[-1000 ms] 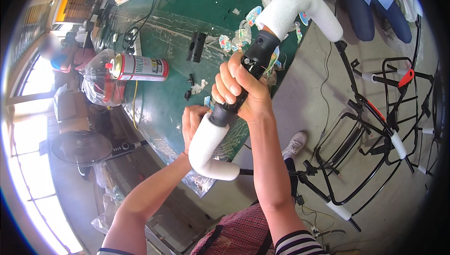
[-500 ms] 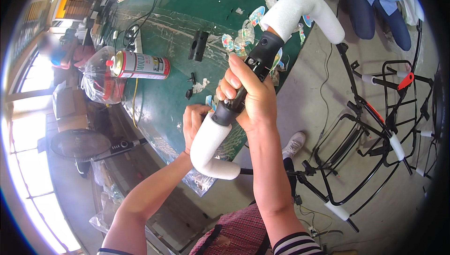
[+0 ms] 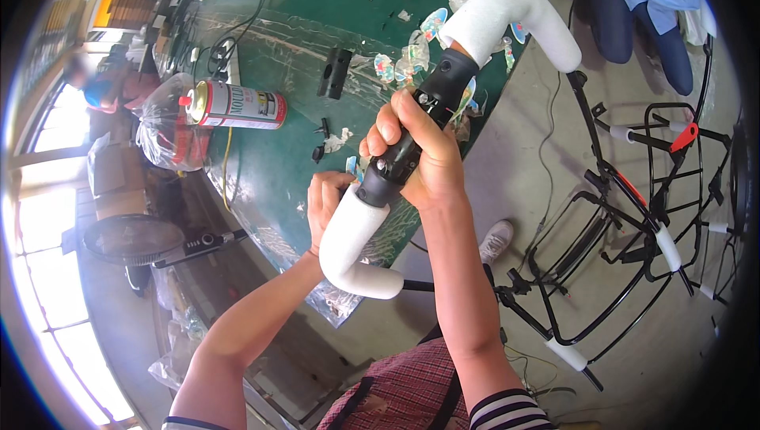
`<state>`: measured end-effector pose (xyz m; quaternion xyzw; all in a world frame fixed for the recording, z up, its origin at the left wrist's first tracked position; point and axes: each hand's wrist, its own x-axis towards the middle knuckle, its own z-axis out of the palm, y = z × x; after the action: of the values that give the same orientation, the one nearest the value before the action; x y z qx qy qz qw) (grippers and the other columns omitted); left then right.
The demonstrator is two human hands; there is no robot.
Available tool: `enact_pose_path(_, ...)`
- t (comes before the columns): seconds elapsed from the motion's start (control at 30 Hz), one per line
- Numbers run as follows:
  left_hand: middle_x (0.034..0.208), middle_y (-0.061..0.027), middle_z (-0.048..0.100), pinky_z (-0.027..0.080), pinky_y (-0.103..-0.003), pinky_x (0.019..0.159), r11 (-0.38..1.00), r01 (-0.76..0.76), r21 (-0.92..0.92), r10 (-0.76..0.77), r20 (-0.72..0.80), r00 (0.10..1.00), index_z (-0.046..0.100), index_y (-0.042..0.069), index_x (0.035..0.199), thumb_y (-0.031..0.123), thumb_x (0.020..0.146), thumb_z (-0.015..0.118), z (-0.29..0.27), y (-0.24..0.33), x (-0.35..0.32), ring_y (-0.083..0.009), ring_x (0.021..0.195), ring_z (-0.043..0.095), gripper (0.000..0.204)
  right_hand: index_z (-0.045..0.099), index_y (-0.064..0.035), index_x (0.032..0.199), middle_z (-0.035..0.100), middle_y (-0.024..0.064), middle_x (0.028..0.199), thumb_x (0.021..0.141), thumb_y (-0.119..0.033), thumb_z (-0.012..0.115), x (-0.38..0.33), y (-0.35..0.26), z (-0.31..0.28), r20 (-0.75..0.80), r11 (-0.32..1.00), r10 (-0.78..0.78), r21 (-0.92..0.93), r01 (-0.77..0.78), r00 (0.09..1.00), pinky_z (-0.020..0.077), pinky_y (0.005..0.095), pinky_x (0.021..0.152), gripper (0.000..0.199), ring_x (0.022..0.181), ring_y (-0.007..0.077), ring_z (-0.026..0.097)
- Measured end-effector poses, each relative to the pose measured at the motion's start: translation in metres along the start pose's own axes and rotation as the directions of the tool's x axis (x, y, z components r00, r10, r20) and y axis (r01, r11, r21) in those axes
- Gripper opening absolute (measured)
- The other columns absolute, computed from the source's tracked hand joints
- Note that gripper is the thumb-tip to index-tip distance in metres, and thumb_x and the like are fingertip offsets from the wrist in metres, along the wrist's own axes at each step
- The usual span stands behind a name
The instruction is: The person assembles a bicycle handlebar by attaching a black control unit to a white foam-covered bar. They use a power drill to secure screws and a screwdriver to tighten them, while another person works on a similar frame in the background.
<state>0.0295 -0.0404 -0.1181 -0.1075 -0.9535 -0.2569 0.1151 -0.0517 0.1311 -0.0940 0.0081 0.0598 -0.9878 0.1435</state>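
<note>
A handlebar with a black plastic middle section (image 3: 382, 182) and white foam sleeves (image 3: 360, 234) at both bends slants across the view above the bench edge. My right hand (image 3: 431, 157) is closed round the black middle section, its thumb lying along the top near a metal screw. Beside the lower foam sleeve is my left hand (image 3: 326, 202), fingers curled. Its fingertips are partly hidden behind the handlebar, so what they grip cannot be made out. Black tubes run from the handlebar's ends to a tubular frame (image 3: 554, 331) on the floor at right.
On the green bench (image 3: 277, 50) lie a spray can (image 3: 241, 106), a short black tube (image 3: 335, 74), small black parts (image 3: 320, 143) and scraps of colourful stickers (image 3: 412, 58). A fan (image 3: 134, 240) stands at left. A person in blue (image 3: 645, 11) is at the upper right.
My right hand and the handlebar have shifted very slightly, and the right thumb sits a little differently on the black section. My left hand has barely moved.
</note>
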Motion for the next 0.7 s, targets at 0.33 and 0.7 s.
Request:
enact_pose_path(0.33, 0.094, -0.0131, 0.054, 0.046, -0.041, 0.073, 0.996, -0.032, 0.083, 0.029, 0.03, 0.999, 0.052, 0.002, 0.099, 0.015, 0.066, 0.081, -0.004, 0.005, 0.004, -0.0318, 0.087, 0.055, 0.046, 0.048, -0.0151, 0.086, 0.047, -0.0047, 0.068, 0.097, -0.029, 0.058, 0.007, 0.002, -0.007, 0.143, 0.988, -0.04, 0.153, 0.018, 0.989, 0.0456, 0.0317, 0.068, 0.02, 0.065, 0.0122, 0.052)
enact_pose_path(0.7, 0.095, -0.0129, 0.052, 0.046, -0.039, 0.076, 0.991, -0.01, 0.134, 0.005, 0.036, 0.999, 0.053, 0.006, 0.097, 0.006, 0.066, 0.073, -0.004, -0.005, 0.0, -0.0313, 0.087, 0.054, 0.037, 0.053, -0.0111, 0.079, 0.046, -0.0032, 0.059, 0.085, -0.019, 0.072, 0.001, -0.007, 0.019, -0.291, 0.998, 0.006, -0.054, -0.023, 0.957, 0.0405, 0.0295, 0.053, 0.022, 0.048, 0.0105, 0.046)
